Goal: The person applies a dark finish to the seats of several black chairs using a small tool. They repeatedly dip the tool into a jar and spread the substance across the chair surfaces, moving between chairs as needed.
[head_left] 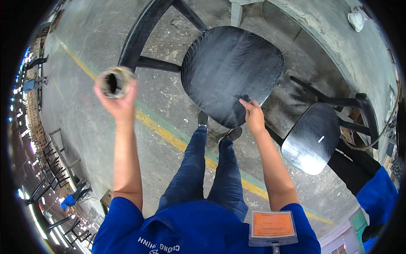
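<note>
A black wooden chair (232, 70) stands in front of me, its rounded seat showing wood grain and a dull, streaky sheen. Over the seat's near right part, my right hand (253, 116) pinches a thin tool like a fine brush (237, 99); its tip is at or just above the surface, I cannot tell which. A darker patch shows on the seat beside those fingers. Off to the left of the seat, near the chair's backrest, my left hand (118, 101) is wrapped round a stained, pale cup (123, 78) with a dark inside. That hand is slightly blurred.
Another black chair (313, 135) stands at the right, a small white strip on its seat. Next to it is a person in blue and black (376, 190). A yellow line (169, 137) crosses the concrete floor. A white bag (357, 19) lies far right; several chairs are at the far left.
</note>
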### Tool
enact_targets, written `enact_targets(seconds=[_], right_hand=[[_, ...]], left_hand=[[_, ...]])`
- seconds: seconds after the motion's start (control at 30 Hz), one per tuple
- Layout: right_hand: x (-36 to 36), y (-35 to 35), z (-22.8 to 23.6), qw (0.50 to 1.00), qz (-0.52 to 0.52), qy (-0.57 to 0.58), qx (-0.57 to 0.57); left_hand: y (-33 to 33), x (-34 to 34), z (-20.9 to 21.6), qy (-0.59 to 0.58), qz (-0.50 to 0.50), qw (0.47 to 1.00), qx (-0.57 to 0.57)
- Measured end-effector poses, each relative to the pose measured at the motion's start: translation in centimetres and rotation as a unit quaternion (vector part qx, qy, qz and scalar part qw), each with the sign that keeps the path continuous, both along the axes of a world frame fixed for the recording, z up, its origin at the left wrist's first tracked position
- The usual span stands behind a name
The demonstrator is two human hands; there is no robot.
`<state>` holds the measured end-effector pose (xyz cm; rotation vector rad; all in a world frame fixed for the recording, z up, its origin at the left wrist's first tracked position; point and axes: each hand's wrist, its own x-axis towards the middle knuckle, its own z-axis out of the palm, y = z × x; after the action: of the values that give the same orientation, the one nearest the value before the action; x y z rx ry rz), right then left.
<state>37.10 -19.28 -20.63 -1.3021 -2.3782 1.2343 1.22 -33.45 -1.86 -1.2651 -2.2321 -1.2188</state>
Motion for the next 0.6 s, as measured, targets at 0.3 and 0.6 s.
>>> enact_targets(seconds=[0.3, 0.6], right_hand=[[-3.0, 0.0, -4.8, 0.990, 0.023, -0.059, 0.128], [-3.5, -0.4, -5.8, 0.978, 0.062, -0.099, 0.171]], left_hand=[[5.9, -8.3, 0.0, -0.198, 0.075, 0.962, 0.175], [5.1, -9.5, -0.9, -0.273, 0.025, 0.950, 0.150]])
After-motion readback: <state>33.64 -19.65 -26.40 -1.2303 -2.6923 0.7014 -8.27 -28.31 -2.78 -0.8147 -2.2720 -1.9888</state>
